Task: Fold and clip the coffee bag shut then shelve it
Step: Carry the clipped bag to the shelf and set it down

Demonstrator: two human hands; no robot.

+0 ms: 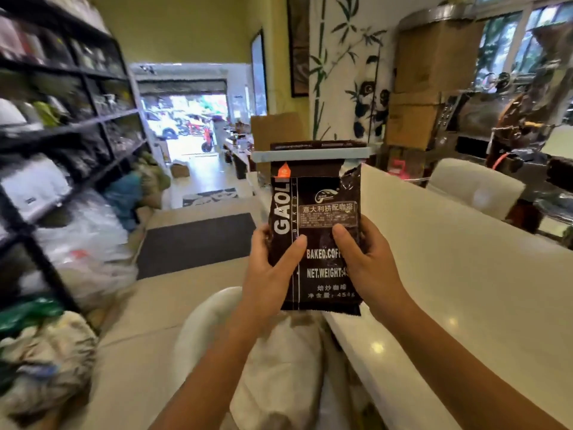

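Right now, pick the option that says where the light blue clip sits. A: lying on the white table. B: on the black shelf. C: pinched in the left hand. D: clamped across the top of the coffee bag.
D: the light blue clip spans the top of the coffee bag, which the left hand and right hand hold upright by its lower half.

Dark brown coffee bag point(316, 225) with white lettering, pale blue clip point(310, 154), black shelving point(93, 119).
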